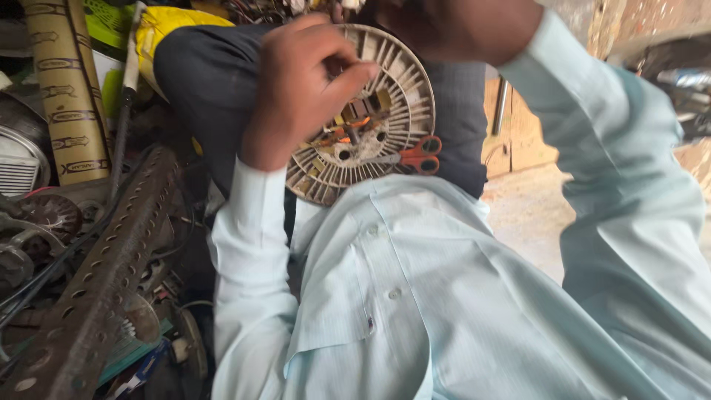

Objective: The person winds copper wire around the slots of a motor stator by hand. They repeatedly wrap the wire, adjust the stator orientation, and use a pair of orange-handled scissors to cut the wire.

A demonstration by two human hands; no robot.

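Observation:
A round white finned disc (385, 111) with copper-coloured windings and a metal centre rests on my lap, against dark trousers (207, 81). My left hand (296, 89) covers its upper left part, fingers curled and thumb pressed toward the centre, gripping it. My right hand (455, 26) is dark and blurred at the top edge, just above the disc's rim; what it holds is hidden. Orange-handled scissors (418, 155) lie at the disc's lower right edge. My pale blue shirt (415, 296) fills the lower frame.
A perforated rusty metal bar (104, 274) slants across the left, over a heap of cables and metal parts (44, 222). A cardboard tube (63, 89) stands upper left by a yellow bag (167, 22). Bare concrete floor (526, 215) lies to the right.

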